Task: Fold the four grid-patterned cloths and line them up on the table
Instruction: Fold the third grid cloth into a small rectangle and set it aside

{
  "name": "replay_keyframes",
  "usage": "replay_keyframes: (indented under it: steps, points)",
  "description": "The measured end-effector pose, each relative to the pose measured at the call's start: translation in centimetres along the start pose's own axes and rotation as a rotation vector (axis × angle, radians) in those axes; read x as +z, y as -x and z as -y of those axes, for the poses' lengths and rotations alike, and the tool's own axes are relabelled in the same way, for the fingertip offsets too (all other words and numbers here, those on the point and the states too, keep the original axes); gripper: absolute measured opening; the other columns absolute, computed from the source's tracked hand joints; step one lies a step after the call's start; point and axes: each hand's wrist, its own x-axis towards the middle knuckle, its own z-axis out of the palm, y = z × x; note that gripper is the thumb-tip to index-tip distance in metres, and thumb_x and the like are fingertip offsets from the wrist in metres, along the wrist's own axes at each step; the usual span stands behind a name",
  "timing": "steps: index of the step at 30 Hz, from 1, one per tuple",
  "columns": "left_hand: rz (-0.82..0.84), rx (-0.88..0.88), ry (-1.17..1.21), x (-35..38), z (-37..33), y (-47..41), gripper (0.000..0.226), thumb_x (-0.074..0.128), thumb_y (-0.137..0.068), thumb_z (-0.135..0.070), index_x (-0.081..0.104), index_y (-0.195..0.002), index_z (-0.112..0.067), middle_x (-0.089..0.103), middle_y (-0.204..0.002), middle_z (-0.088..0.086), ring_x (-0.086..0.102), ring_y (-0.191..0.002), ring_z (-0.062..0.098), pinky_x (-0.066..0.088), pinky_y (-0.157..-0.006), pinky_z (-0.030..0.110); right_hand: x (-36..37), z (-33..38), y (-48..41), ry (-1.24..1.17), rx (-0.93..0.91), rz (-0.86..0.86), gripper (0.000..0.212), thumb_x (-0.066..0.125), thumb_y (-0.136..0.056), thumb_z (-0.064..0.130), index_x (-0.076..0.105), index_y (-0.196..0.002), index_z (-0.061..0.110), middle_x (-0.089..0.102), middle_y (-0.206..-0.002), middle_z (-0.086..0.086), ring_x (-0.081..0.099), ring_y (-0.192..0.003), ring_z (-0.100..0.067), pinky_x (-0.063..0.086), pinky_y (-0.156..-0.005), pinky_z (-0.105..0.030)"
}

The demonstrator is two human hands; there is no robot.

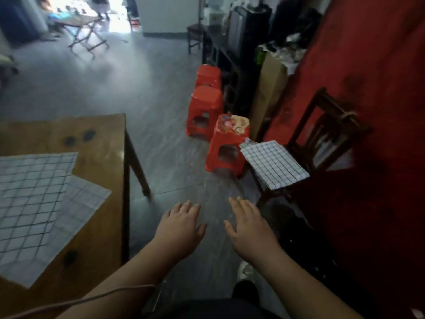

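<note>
While both arms reach forward over the grey floor point(161, 111), neither hand has anything in it. The left hand point(181, 229) and the right hand point(249, 226) sit side by side, palms down, fingers straight and slightly spread, with a gap between them and nothing touching them.

The cloths are off to either side. On the wooden surface point(101, 139) at the left, a dark-lined grid cloth point(30, 192) lies spread out flat. It partly covers a paler grid cloth point(85, 199), whose corner sticks out toward the surface's right edge. Both look unfolded, though that side is a bit blurry.

Over on the right, a third grid cloth point(273, 166) rests as a neat rectangle on the seat of a dark wooden chair point(331, 125) by the red wall point(379, 65). Can't tell whether it's one layer or several. Its far corner is right at the nearest red stool point(226, 150), which has stickers on top. Two more red stools point(205, 109) stand in a row behind that one.
</note>
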Motion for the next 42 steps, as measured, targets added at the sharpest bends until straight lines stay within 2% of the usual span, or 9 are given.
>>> replay_keyframes:
  steps: [4, 7, 12, 17, 23, 28, 32, 39, 42]
  points:
    - [-0.069, -0.242, 0.079, -0.6, 1.1, -4.9, 0.067, 0.041, -0.1, -0.058, 0.028, -0.157, -0.027, 0.03, -0.163, 0.001, 0.025, -0.151, 0.022, 0.024, -0.121, 0.042, -1.5, 0.1, -8.7, 0.023, -0.209, 0.064, 0.067, 0.037, -0.103, 0.05, 0.012, -0.161, 0.027, 0.013, -0.168, 0.0, 0.007, -0.154, -0.019, 0.011, -0.123, -0.036]
    - [-0.111, -0.412, 0.118, -1.7, 1.9, -7.5, 0.066, 0.04, -0.101, -0.056, 0.026, -0.158, -0.027, 0.027, -0.165, 0.001, 0.022, -0.152, 0.022, 0.023, -0.123, 0.042, -2.8, 0.5, -14.7, 0.087, -0.392, 0.12, 0.067, 0.036, -0.103, 0.052, 0.013, -0.16, 0.027, 0.015, -0.168, 0.0, 0.009, -0.154, -0.02, 0.015, -0.123, -0.038]
    - [-0.15, -0.659, 0.174, -3.3, 3.3, -7.7, 0.065, 0.038, -0.103, -0.054, 0.022, -0.16, -0.025, 0.025, -0.166, 0.002, 0.021, -0.152, 0.022, 0.022, -0.123, 0.04, -4.4, 3.4, -21.7, 0.125, -0.651, 0.229, 0.066, 0.036, -0.103, 0.052, 0.015, -0.16, 0.027, 0.017, -0.167, 0.0, 0.012, -0.153, -0.02, 0.016, -0.123, -0.036]
    - [-0.186, -0.956, 0.288, -2.6, 5.4, -5.5, 0.064, 0.037, -0.103, -0.054, 0.023, -0.159, -0.026, 0.024, -0.165, 0.002, 0.021, -0.152, 0.024, 0.022, -0.122, 0.042, -3.3, 9.7, -25.4, 0.131, -0.888, 0.383, 0.065, 0.037, -0.104, 0.051, 0.014, -0.161, 0.029, 0.015, -0.168, 0.002, 0.011, -0.154, -0.017, 0.013, -0.123, -0.034]
    - [-0.264, -1.184, 0.389, -1.9, 11.4, -3.2, 0.065, 0.036, -0.103, -0.054, 0.021, -0.16, -0.026, 0.022, -0.166, 0.001, 0.017, -0.153, 0.022, 0.02, -0.123, 0.043, 0.9, 19.4, -28.3, 0.211, -1.136, 0.436, 0.066, 0.038, -0.103, 0.053, 0.015, -0.16, 0.029, 0.018, -0.167, 0.004, 0.014, -0.154, -0.017, 0.017, -0.122, -0.035]
    - [-0.311, -1.263, 0.447, -1.9, 19.6, -3.6, 0.062, 0.037, -0.103, -0.052, 0.025, -0.157, -0.024, 0.031, -0.161, 0.0, 0.026, -0.148, 0.02, 0.027, -0.119, 0.041, 5.0, 27.7, -31.8, 0.287, -1.232, 0.486, 0.065, 0.04, -0.103, 0.052, 0.019, -0.159, 0.027, 0.022, -0.166, 0.003, 0.014, -0.153, -0.02, 0.02, -0.123, -0.039]
    - [-0.294, -1.26, 0.471, -2.7, 26.1, -5.1, 0.062, 0.037, -0.104, -0.048, 0.023, -0.158, -0.021, 0.028, -0.163, 0.003, 0.024, -0.149, 0.022, 0.025, -0.12, 0.042, 8.1, 33.8, -34.9, 0.332, -1.264, 0.523, 0.062, 0.04, -0.102, 0.051, 0.023, -0.157, 0.027, 0.027, -0.164, 0.002, 0.018, -0.152, -0.021, 0.029, -0.121, -0.045]
    - [-0.36, -1.299, 0.575, -2.6, 34.5, -8.2, 0.055, 0.042, -0.103, -0.038, 0.031, -0.154, -0.02, 0.036, -0.158, 0.0, 0.03, -0.145, 0.018, 0.032, -0.118, 0.042, 12.7, 40.9, -41.8, 0.393, -1.274, 0.617, 0.055, 0.045, -0.102, 0.04, 0.033, -0.153, 0.022, 0.039, -0.157, 0.0, 0.027, -0.147, -0.021, 0.032, -0.118, -0.041]
    - [-0.38, -1.335, 0.641, -1.9, 37.2, -10.2, 0.052, 0.043, -0.104, -0.03, 0.033, -0.153, -0.019, 0.035, -0.158, 0.001, 0.028, -0.145, 0.018, 0.033, -0.118, 0.04, 15.6, 44.2, -46.3, 0.439, -1.294, 0.648, 0.052, 0.045, -0.101, 0.032, 0.036, -0.152, 0.023, 0.041, -0.156, -0.001, 0.029, -0.147, -0.024, 0.033, -0.117, -0.043]
